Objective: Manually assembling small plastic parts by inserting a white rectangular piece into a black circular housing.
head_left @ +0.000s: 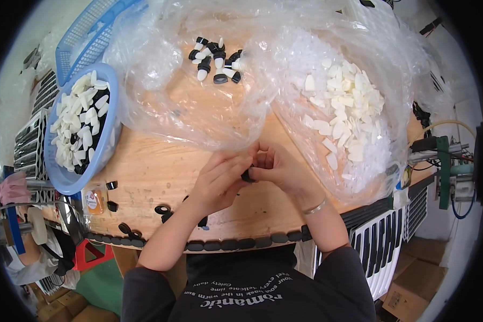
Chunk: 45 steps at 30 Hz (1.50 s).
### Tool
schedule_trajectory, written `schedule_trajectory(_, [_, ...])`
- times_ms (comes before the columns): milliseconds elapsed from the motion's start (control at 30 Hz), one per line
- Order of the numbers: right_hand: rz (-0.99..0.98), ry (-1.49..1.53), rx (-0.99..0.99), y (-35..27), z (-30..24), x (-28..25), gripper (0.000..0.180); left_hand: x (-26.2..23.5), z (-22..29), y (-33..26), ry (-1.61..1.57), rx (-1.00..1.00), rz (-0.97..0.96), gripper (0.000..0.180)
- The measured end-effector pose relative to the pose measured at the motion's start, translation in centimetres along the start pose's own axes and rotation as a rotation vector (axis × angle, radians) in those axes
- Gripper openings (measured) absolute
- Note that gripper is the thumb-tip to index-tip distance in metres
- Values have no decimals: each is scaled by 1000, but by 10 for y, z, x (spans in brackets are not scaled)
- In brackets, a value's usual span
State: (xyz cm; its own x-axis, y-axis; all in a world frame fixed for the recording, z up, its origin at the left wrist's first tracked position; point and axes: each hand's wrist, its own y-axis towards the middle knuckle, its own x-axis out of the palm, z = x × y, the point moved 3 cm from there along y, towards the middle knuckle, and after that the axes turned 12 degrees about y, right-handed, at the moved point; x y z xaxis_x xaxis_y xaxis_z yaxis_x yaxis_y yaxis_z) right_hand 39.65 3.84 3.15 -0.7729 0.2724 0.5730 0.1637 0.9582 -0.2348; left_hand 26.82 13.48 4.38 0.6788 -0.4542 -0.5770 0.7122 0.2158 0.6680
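Observation:
My left hand [218, 180] and my right hand [276, 167] meet over the middle of the wooden table [150, 161]. Between their closed fingertips is a small black piece [248, 175], mostly hidden by the fingers. Beyond my hands, on a clear plastic sheet [198, 126], lies a group of black ring-like caps with white tabs [219, 60]. At the right, many loose white oval tabs [354, 102] are heaped on another clear plastic bag [311, 155]. Several loose black caps [162, 210] lie by my left forearm.
A blue basin [70, 185] filled with white and black pieces stands at the left, with a blue basket [83, 40] behind it. Black pads [231, 244] line the table's near edge. Metal machine parts [448, 172] stand at the right; a red stool [88, 255] is lower left.

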Motion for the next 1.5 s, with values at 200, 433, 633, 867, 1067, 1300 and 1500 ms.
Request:
schedule_trajectory(200, [44,-14,8,6,4,-10,23,4,-5,2,16,-63,-24,52])
schedule_trajectory(433, [121,-196,-221,7,1,-2,30,0,-9,6,84,-218,25,47])
schedule_trajectory(633, [140,-36,-242,4,-7,-6,27,6,-34,-19,-645,-879,-198,12])
schedule_trajectory(867, [180,-46,-306,7,-9,-10,26,2,-37,-14,-512,-873,-146,13])
schedule_trajectory(1067, [88,-144,-314,5,-9,-5,24,-1,-24,-5,-636,-893,-3,13])
schedule_trajectory(1300, [53,-191,-149,-5,-17,-5,22,-8,-25,-11,-406,-770,-347,10])
schedule_trajectory(1500, [245,-1193,-1028,21,-117,77,42,-56,-36,1,-328,-672,547,30])
